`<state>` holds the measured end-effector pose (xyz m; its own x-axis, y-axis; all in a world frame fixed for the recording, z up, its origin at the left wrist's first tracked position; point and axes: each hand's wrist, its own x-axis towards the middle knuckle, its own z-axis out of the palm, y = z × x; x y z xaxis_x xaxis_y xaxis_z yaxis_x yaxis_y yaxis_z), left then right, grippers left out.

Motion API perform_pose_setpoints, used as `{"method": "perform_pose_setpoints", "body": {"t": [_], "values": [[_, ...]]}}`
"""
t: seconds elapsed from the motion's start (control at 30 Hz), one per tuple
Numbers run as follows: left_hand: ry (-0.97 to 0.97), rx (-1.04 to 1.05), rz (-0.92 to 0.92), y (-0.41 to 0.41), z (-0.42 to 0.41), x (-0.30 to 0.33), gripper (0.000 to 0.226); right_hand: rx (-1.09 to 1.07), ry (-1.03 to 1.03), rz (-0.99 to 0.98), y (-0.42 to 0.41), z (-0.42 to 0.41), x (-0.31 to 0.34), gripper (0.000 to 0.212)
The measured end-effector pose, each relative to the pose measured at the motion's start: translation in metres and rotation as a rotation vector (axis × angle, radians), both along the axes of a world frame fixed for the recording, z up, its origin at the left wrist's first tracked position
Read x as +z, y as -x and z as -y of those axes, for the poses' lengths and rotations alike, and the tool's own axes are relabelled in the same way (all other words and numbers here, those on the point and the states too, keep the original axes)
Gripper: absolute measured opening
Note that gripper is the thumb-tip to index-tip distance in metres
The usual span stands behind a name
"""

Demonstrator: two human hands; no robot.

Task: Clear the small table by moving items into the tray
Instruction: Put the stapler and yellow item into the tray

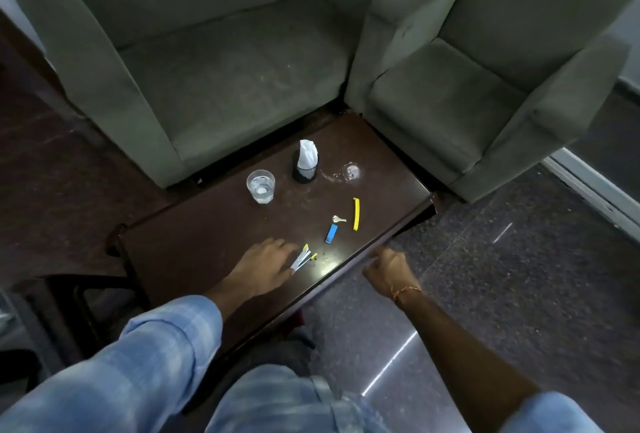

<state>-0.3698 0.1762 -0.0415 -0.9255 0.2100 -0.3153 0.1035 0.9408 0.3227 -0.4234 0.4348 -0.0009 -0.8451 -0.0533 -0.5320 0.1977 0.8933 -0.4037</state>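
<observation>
On the dark wooden small table [207,242] lie a glass of water [260,186], a black holder with white tissue [305,162], a yellow clip [356,213], a small key [338,219] and a blue lighter-like item [331,233]. My left hand [263,268] rests on the table near its front edge, fingertips on a bundle of white and yellow pens [303,258]. My right hand [388,271] hangs curled just off the table's front right edge, nothing visible in it. No tray is in view.
A wet ring [346,173] marks the table behind the clip. Two grey armchairs [214,62] [485,79] stand close behind the table. Dark stone floor [519,276] lies to the right. A dark chair frame [79,301] stands at the left.
</observation>
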Motion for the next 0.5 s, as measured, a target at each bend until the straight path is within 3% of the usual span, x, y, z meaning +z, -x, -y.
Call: {"method": "perform_pose_setpoints", "body": {"t": [0.33, 0.5], "values": [[-0.066, 0.181, 0.262, 0.053, -0.011, -0.054, 0.051, -0.069, 0.008, 0.152, 0.085, 0.036, -0.057, 0.039], [-0.138, 0.29, 0.315, 0.08, -0.021, -0.086, 0.051, -0.092, -0.023, 0.118, 0.14, 0.033, -0.101, 0.034]]}}
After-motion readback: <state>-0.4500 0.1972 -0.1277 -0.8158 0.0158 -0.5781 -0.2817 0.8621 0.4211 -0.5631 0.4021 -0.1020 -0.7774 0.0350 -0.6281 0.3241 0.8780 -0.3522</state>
